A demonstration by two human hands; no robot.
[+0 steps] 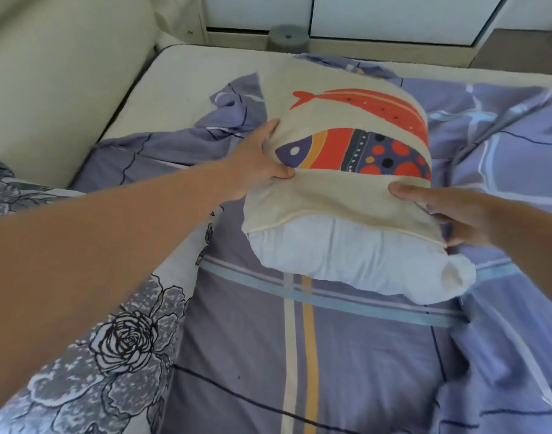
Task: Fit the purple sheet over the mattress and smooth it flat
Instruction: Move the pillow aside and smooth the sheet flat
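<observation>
Pale cupboard doors (pixel 393 17) are running along the far side of the room, beyond both hands, and a grey cylinder (pixel 287 37) is standing at their foot. A padded cream panel (pixel 49 73) is rising far out to the left of the left hand (pixel 255 164). The bare cream mattress (pixel 174 89) is showing beyond and to the left of that hand.

The purple sheet (pixel 362 355) is lying rumpled over the rest of the bed. It is spreading beneath both hands, on toward the person, and well out past the right hand (pixel 456 214). One corner of it is bunching up just beyond the left hand, leaving the mattress uncovered there. Pale blue, cream and yellow stripes are crossing on the sheet on the near side of the hands.

Between the two hands a pillow (pixel 346 195) is sitting in a cream cover printed with red and purple fish. Its white filling (pixel 346 255) is bulging out of the cover's near, open end. The left hand is gripping the pillow's left side, with the fingers lying along the edge and the thumb pressing into the front. The right hand is gripping the right side, with the thumb on top of the cover and the fingers tucked underneath. Whether the pillow is resting on the sheet or being held just above it cannot be told.

A grey floral quilt (pixel 118 355) is lying under the left forearm, on the near side of the left hand.
</observation>
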